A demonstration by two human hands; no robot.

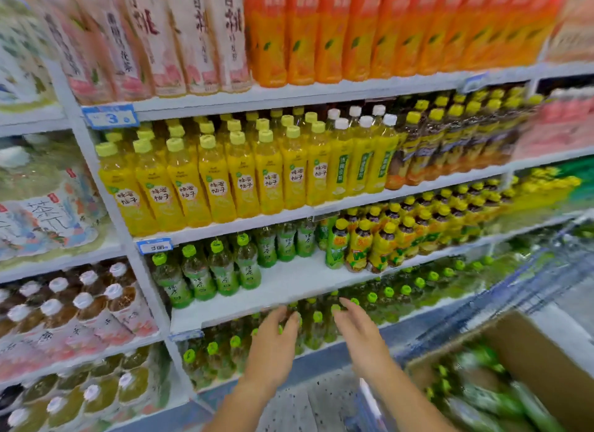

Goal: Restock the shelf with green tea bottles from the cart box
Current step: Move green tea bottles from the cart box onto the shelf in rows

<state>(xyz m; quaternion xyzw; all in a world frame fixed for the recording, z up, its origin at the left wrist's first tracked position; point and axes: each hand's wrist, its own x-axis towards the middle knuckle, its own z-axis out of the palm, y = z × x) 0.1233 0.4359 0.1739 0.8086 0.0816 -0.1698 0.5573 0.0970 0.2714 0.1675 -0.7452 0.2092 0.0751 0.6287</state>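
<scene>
Green tea bottles (205, 271) with green caps and labels stand at the left and back of a white shelf (289, 283), whose front middle is bare. A cardboard box (520, 341) at the lower right holds more green tea bottles (475, 396), blurred. My left hand (273, 345) and my right hand (360, 332) hover side by side just below that shelf's front edge, fingers spread and holding nothing, in front of green-capped bottles on the shelf below.
Yellow honey-citrus bottles (209, 184) fill the shelf above. Orange bottles (353, 36) and pink-labelled bottles (180, 39) fill the top shelf. Yellow-capped bottles (379, 242) stand right of the green tea. A blue cart frame (546, 280) is at right.
</scene>
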